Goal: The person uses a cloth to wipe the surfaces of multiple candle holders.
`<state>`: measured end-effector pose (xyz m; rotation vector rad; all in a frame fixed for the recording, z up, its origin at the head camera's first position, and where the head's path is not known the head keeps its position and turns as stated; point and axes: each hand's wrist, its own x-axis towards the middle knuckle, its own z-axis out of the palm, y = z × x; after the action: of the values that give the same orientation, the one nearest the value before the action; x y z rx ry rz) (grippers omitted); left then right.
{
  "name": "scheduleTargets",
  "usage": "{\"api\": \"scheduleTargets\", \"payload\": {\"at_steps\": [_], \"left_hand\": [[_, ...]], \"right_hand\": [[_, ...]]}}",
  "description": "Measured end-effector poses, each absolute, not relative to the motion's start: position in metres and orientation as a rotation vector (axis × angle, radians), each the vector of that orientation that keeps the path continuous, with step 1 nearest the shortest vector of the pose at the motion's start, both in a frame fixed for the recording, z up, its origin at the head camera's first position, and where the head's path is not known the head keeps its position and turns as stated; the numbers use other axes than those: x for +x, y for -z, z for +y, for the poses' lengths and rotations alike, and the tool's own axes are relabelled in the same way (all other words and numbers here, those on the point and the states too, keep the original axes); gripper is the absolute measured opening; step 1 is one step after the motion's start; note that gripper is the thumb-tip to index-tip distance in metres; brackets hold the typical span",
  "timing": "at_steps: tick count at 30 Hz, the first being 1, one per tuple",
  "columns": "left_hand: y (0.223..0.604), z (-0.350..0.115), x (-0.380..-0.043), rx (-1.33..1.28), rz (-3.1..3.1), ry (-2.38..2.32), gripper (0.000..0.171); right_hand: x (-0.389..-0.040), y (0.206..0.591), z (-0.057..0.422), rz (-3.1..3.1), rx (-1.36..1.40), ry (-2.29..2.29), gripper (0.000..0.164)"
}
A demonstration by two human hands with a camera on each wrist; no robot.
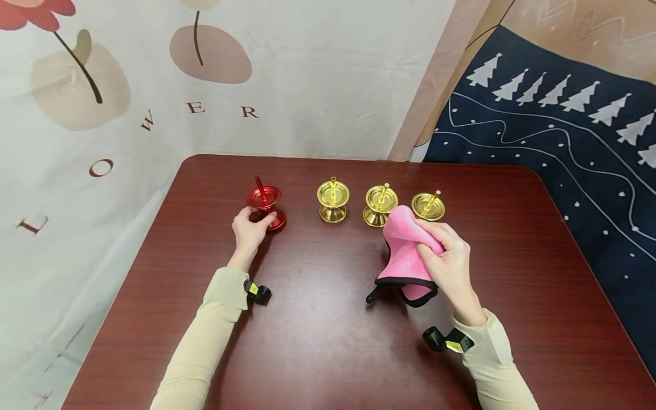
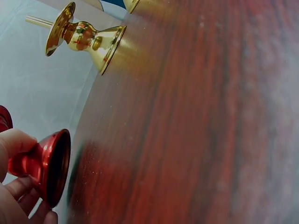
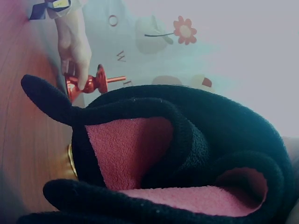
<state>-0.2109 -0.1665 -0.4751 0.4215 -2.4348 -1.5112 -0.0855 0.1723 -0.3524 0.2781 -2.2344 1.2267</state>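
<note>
My left hand [image 1: 249,232] grips a red metal candle holder [image 1: 266,196] by its lower part, thumb and fingers round the stem and base. In the left wrist view the dark hollow under its base [image 2: 57,168] shows, so the base is off the table, at least in part. A thin red tube rises from its dish. My right hand [image 1: 452,259] holds a bunched pink cloth [image 1: 402,247] with black edging and a small black loop, in front of the gold holders. The cloth's folds [image 3: 131,144] fill much of the right wrist view.
Three gold candle holders stand in a row along the far side: one left [image 1: 333,196], one middle [image 1: 381,200], one right [image 1: 427,207]. The cloth partly covers the right one's base. A dark red wooden table [image 1: 318,319] lies beneath. Printed fabric [image 1: 318,85] hangs behind it.
</note>
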Motion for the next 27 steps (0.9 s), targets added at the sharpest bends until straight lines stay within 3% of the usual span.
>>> {"api": "scheduleTargets", "payload": {"at_steps": [27], "left_hand": [[0.417, -0.123, -0.183, -0.062, -2.454, 1.636, 0.03]], "right_hand": [[-0.095, 0.365, 0.174, -2.189, 0.159, -1.41, 0.031]]}}
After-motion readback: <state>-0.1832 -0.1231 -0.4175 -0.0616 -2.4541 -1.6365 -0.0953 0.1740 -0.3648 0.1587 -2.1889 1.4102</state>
